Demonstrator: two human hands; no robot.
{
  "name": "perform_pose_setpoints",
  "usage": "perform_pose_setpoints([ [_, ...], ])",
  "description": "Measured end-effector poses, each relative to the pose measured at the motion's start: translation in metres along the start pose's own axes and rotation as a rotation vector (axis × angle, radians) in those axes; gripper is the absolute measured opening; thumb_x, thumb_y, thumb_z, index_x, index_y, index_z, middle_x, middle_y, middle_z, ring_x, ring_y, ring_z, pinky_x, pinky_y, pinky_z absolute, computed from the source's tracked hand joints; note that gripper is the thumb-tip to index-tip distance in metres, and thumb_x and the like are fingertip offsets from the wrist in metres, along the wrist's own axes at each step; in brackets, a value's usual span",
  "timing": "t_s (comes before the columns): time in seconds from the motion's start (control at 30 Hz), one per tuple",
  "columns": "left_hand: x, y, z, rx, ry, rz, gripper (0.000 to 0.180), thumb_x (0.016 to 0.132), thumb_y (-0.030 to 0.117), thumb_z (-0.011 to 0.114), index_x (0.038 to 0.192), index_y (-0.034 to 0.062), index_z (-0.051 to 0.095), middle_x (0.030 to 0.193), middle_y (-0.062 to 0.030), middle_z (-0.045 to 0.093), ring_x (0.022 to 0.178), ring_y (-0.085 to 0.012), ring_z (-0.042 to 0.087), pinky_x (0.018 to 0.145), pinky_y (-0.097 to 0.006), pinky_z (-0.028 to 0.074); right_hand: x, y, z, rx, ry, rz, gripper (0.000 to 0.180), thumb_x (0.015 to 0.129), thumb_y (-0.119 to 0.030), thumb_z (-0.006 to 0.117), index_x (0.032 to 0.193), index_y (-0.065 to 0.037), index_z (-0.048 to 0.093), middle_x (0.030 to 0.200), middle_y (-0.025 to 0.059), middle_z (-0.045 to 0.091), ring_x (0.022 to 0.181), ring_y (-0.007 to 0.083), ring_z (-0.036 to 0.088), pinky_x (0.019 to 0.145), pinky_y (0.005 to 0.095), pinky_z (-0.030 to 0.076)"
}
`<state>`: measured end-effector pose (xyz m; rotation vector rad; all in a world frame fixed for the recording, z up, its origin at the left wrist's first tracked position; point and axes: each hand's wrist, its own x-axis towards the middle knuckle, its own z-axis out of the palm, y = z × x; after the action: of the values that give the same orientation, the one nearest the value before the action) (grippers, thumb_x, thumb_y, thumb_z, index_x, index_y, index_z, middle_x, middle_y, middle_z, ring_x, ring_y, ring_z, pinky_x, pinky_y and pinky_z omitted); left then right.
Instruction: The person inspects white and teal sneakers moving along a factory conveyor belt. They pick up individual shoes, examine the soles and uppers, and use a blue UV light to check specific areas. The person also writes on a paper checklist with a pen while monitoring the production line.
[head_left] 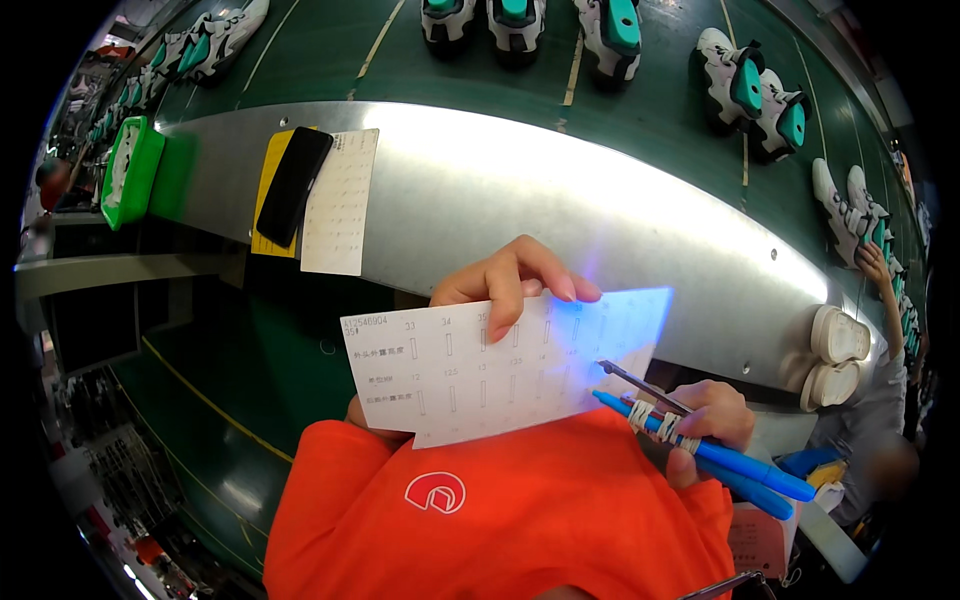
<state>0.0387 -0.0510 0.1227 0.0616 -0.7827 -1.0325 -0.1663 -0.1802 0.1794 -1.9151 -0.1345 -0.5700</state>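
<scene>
My left hand (510, 280) holds a white paper card (480, 370) printed with a table, fingers curled over its top edge. It sits just in front of my orange shirt (500, 510). My right hand (705, 420) grips a bundle of blue pens (740, 465) bound with white bands, along with a thin dark pointed tool (640, 385) whose tip touches the card's right edge. Bluish light falls on the card's right part.
A shiny metal ledge (560, 190) runs across, carrying a black device (293, 185) on yellow and white sheets, and a green shoe form (130, 170). White-and-teal sneakers (750, 90) ride the green conveyor beyond. Two white cups (838, 355) lie at right, near another person's arm (885, 300).
</scene>
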Motion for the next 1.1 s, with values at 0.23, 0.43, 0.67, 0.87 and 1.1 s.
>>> perform_pose_setpoints([
  [0.23, -0.003, -0.003, -0.004, 0.023, -0.007, 0.023, 0.033, 0.095, 0.011, 0.029, 0.07, 0.0143, 0.05, 0.106, -0.0119, 0.045, 0.12, -0.0256, 0.041, 0.098, -0.036, 0.04, -0.011, 0.012, 0.016, 0.091, 0.122, 0.057, 0.031, 0.077, -0.02, 0.062, 0.091, -0.002, 0.04, 0.075, 0.0163, 0.053, 0.057, 0.0154, 0.052, 0.053, 0.0243, 0.045],
  [0.43, -0.008, -0.009, -0.028, -0.028, -0.042, -0.011, 0.026, 0.086, 0.038, 0.053, 0.077, 0.0141, 0.05, 0.11, -0.0106, 0.043, 0.125, -0.0252, 0.034, 0.095, -0.041, 0.043, -0.004, 0.018, 0.018, 0.199, 0.247, 0.246, 0.024, 0.075, -0.008, 0.058, 0.094, -0.001, 0.046, 0.078, 0.0141, 0.055, 0.07, 0.0197, 0.055, 0.065, 0.0297, 0.046],
  [0.67, -0.014, -0.01, -0.044, -0.127, 0.1, -0.071, 0.026, 0.082, 0.039, 0.059, 0.08, 0.0146, 0.052, 0.119, -0.0072, 0.043, 0.126, -0.022, 0.033, 0.094, -0.042, 0.043, 0.009, 0.046, 0.013, 0.747, 0.761, 0.376, 0.017, 0.085, -0.021, 0.044, 0.09, -0.007, 0.038, 0.068, 0.005, 0.047, 0.043, 0.0061, 0.042, 0.038, 0.0162, 0.036],
  [0.87, -0.01, -0.022, -0.048, -0.173, 0.288, -0.08, 0.032, 0.083, 0.045, 0.056, 0.083, 0.0135, 0.051, 0.123, -0.0082, 0.041, 0.127, -0.0222, 0.032, 0.099, -0.042, 0.036, 0.01, 0.079, 0.029, 1.222, 0.806, 0.64, 0.016, 0.087, -0.022, 0.041, 0.091, -0.006, 0.039, 0.06, 0.0018, 0.044, 0.041, 0.006, 0.037, 0.035, 0.0172, 0.03],
  [1.1, -0.034, -0.046, -0.079, -0.104, 0.643, -0.205, 0.045, 0.085, 0.05, 0.047, 0.104, 0.0109, 0.055, 0.133, -0.0135, 0.037, 0.127, -0.0282, 0.031, 0.101, -0.045, 0.031, 0.029, 0.101, 0.052, 1.215, 1.095, 0.785, 0.018, 0.087, -0.022, 0.042, 0.093, -0.005, 0.044, 0.063, 0.0021, 0.049, 0.045, 0.0069, 0.042, 0.038, 0.0166, 0.033],
])
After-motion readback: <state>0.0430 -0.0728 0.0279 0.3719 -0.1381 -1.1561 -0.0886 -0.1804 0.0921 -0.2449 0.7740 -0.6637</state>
